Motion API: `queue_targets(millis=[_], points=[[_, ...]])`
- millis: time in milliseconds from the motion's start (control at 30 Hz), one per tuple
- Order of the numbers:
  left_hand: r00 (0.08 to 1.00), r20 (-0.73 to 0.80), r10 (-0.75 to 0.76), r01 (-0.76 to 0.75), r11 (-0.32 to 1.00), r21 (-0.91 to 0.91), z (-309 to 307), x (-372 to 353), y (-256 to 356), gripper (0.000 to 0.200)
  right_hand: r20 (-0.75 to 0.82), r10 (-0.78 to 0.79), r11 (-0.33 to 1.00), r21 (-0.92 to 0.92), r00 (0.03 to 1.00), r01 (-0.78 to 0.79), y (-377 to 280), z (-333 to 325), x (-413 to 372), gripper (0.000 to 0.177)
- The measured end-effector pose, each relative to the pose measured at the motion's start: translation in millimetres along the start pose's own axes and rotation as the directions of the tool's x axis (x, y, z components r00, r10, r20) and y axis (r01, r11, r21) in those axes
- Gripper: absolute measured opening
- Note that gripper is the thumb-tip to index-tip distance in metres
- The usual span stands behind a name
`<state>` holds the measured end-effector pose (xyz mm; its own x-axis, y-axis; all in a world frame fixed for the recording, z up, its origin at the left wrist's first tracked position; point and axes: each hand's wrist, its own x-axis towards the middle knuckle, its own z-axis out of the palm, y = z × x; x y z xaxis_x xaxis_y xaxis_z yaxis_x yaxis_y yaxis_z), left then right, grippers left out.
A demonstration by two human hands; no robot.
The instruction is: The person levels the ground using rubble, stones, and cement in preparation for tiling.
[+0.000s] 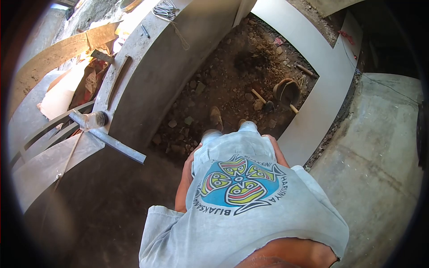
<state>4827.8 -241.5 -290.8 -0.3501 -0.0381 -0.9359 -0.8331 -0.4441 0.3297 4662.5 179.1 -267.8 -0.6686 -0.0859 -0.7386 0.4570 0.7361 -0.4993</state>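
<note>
My left hand point(197, 149) rests down by the left side of my shorts, at my thigh. On the other side, my right hand point(269, 139) lies against my right leg. The fingers of both hands are hidden or too small to make out, and I see no object in either. In front of my feet is a pit of dirt and stones point(210, 102). A dark bucket point(287, 92) stands tilted on that dirt, and a tool with a wooden handle point(258, 95) and dark head lies beside it.
A low grey wall point(161, 67) borders the pit on the left. On its top lie a bundle of metal pieces point(165, 10), a long bar point(117, 82) and a clear plastic jar point(94, 119). A pale ledge point(328, 82) runs along the right, beside a concrete floor point(375, 143).
</note>
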Motion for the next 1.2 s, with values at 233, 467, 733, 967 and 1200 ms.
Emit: queue_targets(millis=[233, 467, 733, 967, 1200], points=[[0.902, -0.219, 0.371, -0.207, 0.819, 0.535, 17.7, -24.2, 76.3, 0.042, 0.004, 0.016, 0.979, 0.203, 1.0, -0.016, -6.1, -1.0, -5.6, 0.031], [0.961, -0.206, 0.185, -0.173, 0.982, 0.075, 26.9, -32.5, 88.9, 0.045, -0.053, -0.012, 0.978, 0.207, 0.999, 0.023, -4.3, 4.3, -12.5, 0.032], [0.943, 0.273, -0.193, 0.192, 0.981, 0.029, 17.2, -4.9, 58.2, 0.057, -0.032, 0.067, 0.97, 0.235, 0.997, -0.057, -8.6, 7.0, -23.7, 0.037], [0.978, -0.179, 0.11, -0.152, 0.957, -0.245, 29.1, -37.1, 93.6, 0.05, -0.017, 0.062, 0.969, 0.24, 0.998, -0.056, -13.4, 3.6, -35.0, 0.04], [0.975, -0.167, 0.146, -0.107, 0.969, 0.223, 8.5, -33.4, 112.2, 0.054, -0.013, 0.033, 0.965, 0.262, 0.999, -0.029, -23.6, 2.5, -41.4, 0.043]])
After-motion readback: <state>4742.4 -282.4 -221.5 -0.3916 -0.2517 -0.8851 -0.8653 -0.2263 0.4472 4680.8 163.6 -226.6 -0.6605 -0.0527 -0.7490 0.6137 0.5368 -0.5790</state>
